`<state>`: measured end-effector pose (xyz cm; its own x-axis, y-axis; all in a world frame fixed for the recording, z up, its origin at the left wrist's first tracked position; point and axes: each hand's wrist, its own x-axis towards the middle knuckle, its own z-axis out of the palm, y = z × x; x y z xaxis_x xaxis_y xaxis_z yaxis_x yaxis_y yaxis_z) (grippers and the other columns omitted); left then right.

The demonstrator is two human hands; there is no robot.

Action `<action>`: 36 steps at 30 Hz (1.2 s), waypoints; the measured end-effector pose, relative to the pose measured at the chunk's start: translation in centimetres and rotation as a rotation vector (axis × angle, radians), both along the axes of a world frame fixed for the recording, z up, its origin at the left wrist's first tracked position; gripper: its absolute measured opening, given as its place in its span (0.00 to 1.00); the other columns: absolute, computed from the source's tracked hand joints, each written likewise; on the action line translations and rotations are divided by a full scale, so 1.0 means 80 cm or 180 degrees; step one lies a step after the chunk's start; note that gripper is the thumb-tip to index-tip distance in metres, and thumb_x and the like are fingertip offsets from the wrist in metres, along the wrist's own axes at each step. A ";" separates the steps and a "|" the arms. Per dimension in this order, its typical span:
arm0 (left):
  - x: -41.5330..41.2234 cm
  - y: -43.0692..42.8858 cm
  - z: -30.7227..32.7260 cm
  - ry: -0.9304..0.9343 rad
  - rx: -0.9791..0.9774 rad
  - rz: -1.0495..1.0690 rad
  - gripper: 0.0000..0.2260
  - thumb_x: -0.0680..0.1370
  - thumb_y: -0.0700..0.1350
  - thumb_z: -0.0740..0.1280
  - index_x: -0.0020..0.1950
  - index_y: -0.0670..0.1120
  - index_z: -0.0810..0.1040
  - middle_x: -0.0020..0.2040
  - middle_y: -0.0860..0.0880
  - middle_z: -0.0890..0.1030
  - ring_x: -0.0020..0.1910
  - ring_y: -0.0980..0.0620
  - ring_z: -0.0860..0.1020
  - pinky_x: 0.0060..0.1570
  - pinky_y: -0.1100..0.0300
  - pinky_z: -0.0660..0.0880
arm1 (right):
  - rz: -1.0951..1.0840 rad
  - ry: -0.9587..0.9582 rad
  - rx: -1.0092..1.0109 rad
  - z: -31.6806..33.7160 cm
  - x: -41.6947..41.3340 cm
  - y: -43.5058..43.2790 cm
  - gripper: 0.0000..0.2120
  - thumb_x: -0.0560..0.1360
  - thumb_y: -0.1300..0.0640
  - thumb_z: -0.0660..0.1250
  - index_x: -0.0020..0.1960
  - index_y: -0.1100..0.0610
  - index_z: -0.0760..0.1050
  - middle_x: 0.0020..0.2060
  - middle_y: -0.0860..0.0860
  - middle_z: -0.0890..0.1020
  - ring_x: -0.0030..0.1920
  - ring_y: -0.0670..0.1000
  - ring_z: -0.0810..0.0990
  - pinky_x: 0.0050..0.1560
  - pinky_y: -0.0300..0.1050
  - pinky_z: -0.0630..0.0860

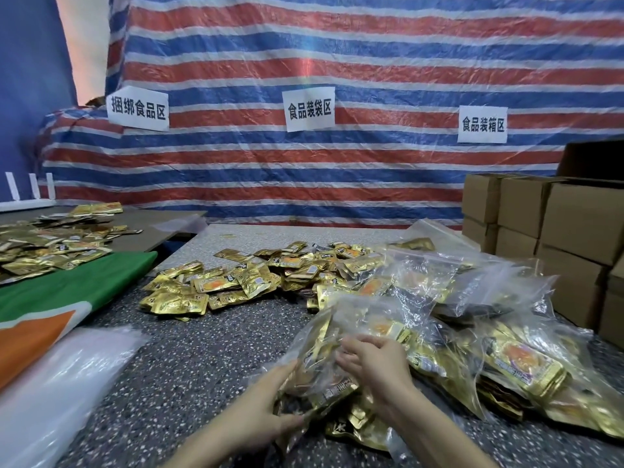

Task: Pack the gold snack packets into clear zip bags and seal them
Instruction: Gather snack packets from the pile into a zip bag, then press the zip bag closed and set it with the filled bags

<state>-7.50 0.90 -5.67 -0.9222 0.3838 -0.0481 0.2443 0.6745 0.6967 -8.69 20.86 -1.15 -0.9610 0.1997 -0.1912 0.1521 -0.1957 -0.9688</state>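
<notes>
A red, white and blue striped tarpaulin (371,62) hung with three paper signs (309,109) backs a speckled table (189,349), where brown cardboard boxes (574,224) stand stacked at the right edge. Filled bags (506,349) lie heaped in front of the boxes, and loose gold snack packets (256,282) are spread across the table's middle. At the near edge, a clear zip bag (324,366) stuffed with packets rests on the tabletop; the left hand (270,396) clasps its side between fingers and thumb, while the right hand (368,359) pinches the plastic on top with bent fingers.
</notes>
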 end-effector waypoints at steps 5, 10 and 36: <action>-0.036 0.003 -0.005 -0.0103 0.0260 0.0083 0.41 0.75 0.48 0.73 0.79 0.64 0.51 0.80 0.55 0.55 0.69 0.57 0.64 0.63 0.61 0.69 | 0.0370 0.0110 0.0456 0.011 0.021 0.013 0.31 0.74 0.68 0.72 0.73 0.66 0.64 0.48 0.62 0.83 0.41 0.53 0.88 0.40 0.41 0.83; -0.049 -0.006 -0.013 -0.0040 0.0453 -0.0070 0.39 0.74 0.45 0.74 0.74 0.67 0.55 0.78 0.55 0.55 0.59 0.64 0.71 0.42 0.77 0.72 | 0.0497 0.0142 0.0779 0.020 0.031 0.008 0.21 0.76 0.67 0.70 0.67 0.63 0.70 0.49 0.62 0.82 0.44 0.57 0.87 0.44 0.48 0.85; -0.170 -0.224 -0.012 0.0905 -0.1721 0.1935 0.24 0.76 0.39 0.66 0.72 0.49 0.70 0.70 0.49 0.72 0.64 0.50 0.73 0.58 0.52 0.77 | 0.2157 0.1328 0.1882 -0.058 0.020 -0.082 0.09 0.76 0.46 0.69 0.46 0.52 0.79 0.41 0.53 0.83 0.37 0.43 0.79 0.40 0.39 0.76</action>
